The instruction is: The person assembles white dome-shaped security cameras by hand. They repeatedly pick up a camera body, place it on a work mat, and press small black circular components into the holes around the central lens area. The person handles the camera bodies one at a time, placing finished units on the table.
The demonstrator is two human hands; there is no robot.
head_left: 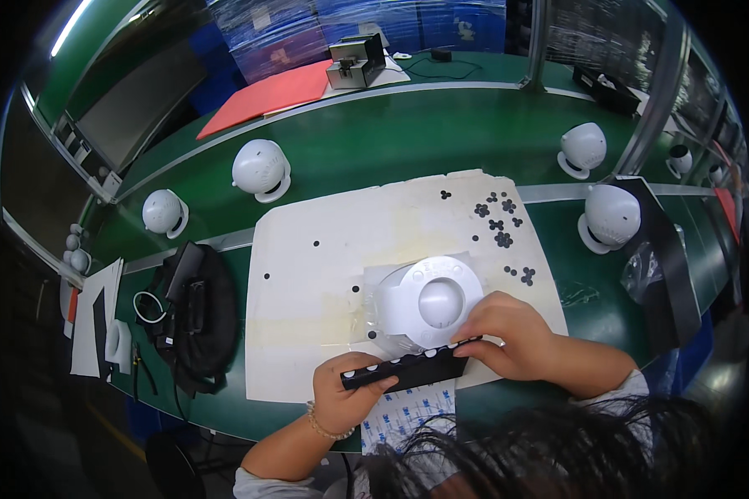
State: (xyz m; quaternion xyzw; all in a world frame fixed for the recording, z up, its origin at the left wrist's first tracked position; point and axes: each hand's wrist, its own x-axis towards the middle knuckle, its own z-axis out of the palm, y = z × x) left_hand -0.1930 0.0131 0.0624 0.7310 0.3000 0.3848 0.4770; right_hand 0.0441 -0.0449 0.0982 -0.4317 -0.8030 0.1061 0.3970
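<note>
My left hand [345,395] is closed round the left end of a black sheet [424,372], its thumb on the near face. White round spots run along the sheet's upper, bent edge. At the other end, the fingers of my right hand [508,337] pinch that edge; whether a small piece is between the fingertips is hidden. Just beyond the sheet lies a white rounded housing [395,308] with a ring-shaped base facing up, on a clear plastic piece. Small black round pads [503,239] are scattered on the pale board [300,333], mostly at its far right.
White ball-shaped devices on round bases stand at the left [260,169] and right [609,216]. A black bag [204,324] lies left of the board. A printed backing sheet [408,416] sits at the near edge. A black panel [666,258] and a metal dispenser [356,62] are farther off.
</note>
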